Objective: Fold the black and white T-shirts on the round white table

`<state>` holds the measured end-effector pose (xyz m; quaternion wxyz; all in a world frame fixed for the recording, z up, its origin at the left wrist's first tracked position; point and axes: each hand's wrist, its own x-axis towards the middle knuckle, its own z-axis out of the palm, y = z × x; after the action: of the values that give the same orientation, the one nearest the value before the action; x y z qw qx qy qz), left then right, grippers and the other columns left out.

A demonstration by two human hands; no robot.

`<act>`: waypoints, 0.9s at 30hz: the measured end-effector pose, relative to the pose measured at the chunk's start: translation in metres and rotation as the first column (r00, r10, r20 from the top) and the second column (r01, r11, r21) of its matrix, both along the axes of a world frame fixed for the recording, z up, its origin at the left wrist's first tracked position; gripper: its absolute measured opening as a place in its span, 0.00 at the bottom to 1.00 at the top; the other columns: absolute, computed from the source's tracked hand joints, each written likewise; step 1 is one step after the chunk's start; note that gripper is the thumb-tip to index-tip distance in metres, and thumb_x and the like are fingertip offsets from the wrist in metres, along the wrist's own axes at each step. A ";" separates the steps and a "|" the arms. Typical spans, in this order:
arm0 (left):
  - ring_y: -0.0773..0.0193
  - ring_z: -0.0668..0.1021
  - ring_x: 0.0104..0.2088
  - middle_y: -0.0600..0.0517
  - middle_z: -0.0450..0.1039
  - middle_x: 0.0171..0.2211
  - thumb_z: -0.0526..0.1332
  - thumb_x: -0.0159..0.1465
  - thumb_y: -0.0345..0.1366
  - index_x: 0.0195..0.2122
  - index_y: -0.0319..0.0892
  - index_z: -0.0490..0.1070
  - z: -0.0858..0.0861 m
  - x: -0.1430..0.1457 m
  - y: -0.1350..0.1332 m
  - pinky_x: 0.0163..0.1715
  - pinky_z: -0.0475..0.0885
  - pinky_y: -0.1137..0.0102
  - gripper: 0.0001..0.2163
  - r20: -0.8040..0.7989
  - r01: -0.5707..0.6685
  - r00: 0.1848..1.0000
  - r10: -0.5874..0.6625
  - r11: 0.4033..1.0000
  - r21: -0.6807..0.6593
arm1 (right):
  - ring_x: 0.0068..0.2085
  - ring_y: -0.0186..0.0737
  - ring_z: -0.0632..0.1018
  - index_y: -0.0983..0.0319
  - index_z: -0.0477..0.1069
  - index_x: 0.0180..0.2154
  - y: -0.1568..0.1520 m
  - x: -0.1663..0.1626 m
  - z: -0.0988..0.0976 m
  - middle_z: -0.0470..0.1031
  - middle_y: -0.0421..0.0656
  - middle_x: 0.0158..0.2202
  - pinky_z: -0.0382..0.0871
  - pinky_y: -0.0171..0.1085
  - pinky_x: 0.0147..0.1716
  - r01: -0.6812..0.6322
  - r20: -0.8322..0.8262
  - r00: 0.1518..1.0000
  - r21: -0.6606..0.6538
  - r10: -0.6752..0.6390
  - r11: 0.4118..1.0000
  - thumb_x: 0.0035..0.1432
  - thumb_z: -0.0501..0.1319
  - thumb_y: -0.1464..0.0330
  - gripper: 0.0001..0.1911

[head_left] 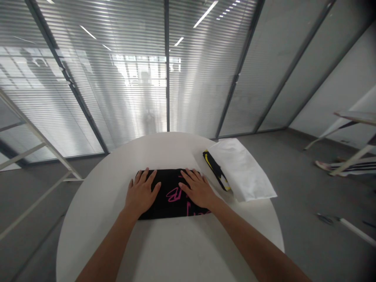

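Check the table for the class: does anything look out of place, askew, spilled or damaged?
Yes: the white cloth or bag lies slantwise, its outer side jutting past the edge of the round table, so it looks askew. The black cloth under the left hand and right hand lies flat; nothing looks spilled.

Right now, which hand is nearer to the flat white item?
Right: the right hand lies on the black cloth, left of the white item; the left hand, also there, is farther left.
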<state>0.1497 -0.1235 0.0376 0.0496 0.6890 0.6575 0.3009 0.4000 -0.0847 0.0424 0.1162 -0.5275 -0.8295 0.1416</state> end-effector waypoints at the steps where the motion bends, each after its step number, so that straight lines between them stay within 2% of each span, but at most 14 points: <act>1: 0.37 0.56 0.66 0.41 0.58 0.66 0.56 0.63 0.51 0.61 0.52 0.66 0.001 0.001 0.000 0.59 0.48 0.41 0.25 -0.013 -0.007 1.000 0.007 1.000 -0.007 | 0.70 0.56 0.46 0.52 0.49 0.68 0.000 0.000 0.000 0.45 0.42 0.71 0.41 0.63 0.63 0.005 -0.001 1.000 0.000 -0.005 1.000 0.65 0.40 0.44 0.36; 8: 0.38 0.59 0.65 0.42 0.59 0.65 0.58 0.62 0.51 0.60 0.53 0.67 0.000 0.000 -0.001 0.59 0.51 0.44 0.25 -0.002 -0.013 1.000 0.013 1.000 0.019 | 0.69 0.58 0.47 0.51 0.49 0.68 -0.001 0.003 0.003 0.45 0.43 0.71 0.42 0.62 0.62 0.007 -0.010 1.000 -0.019 -0.007 1.000 0.63 0.40 0.42 0.38; 12: 0.39 0.59 0.65 0.41 0.59 0.65 0.56 0.64 0.51 0.62 0.50 0.66 0.000 -0.004 0.001 0.60 0.52 0.46 0.26 -0.106 0.013 0.994 -0.013 1.000 0.003 | 0.67 0.62 0.54 0.51 0.51 0.68 0.000 0.003 0.006 0.46 0.49 0.70 0.49 0.61 0.59 0.065 0.044 0.997 0.018 -0.065 0.998 0.61 0.43 0.39 0.40; 15: 0.43 0.60 0.65 0.43 0.58 0.66 0.52 0.66 0.52 0.63 0.50 0.63 0.002 -0.006 0.002 0.60 0.53 0.47 0.26 -0.250 0.021 0.968 -0.027 0.999 -0.024 | 0.63 0.61 0.61 0.52 0.54 0.67 -0.002 0.002 0.011 0.56 0.52 0.67 0.51 0.58 0.57 0.097 0.107 0.989 0.091 -0.106 0.991 0.60 0.44 0.39 0.41; 19: 0.46 0.61 0.65 0.46 0.59 0.65 0.52 0.67 0.51 0.63 0.50 0.63 0.010 -0.004 0.000 0.61 0.54 0.45 0.25 -0.396 -0.008 0.918 -0.004 1.000 -0.029 | 0.56 0.58 0.68 0.52 0.59 0.64 -0.008 0.001 0.021 0.70 0.52 0.56 0.55 0.53 0.53 0.089 0.175 0.978 0.162 -0.117 0.983 0.61 0.45 0.40 0.38; 24: 0.50 0.64 0.63 0.47 0.64 0.63 0.51 0.69 0.43 0.59 0.49 0.69 0.021 0.004 -0.007 0.63 0.53 0.47 0.20 -0.440 0.055 0.898 -0.022 0.997 0.062 | 0.49 0.56 0.74 0.56 0.70 0.54 -0.009 0.007 0.035 0.75 0.51 0.47 0.57 0.51 0.49 0.126 0.211 0.965 0.150 -0.156 0.981 0.63 0.43 0.42 0.34; 27: 0.51 0.63 0.64 0.47 0.62 0.64 0.50 0.69 0.45 0.61 0.49 0.67 0.018 0.009 -0.009 0.63 0.55 0.48 0.21 -0.424 0.092 0.904 -0.062 0.994 0.051 | 0.46 0.52 0.76 0.59 0.75 0.44 -0.004 0.013 0.037 0.77 0.51 0.41 0.60 0.48 0.47 0.188 0.188 0.960 0.114 -0.207 0.976 0.65 0.40 0.45 0.33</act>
<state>0.1585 -0.1327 0.0558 -0.1056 0.7644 0.6141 0.1654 0.4126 -0.0892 0.0797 0.0712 -0.6132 -0.7859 0.0362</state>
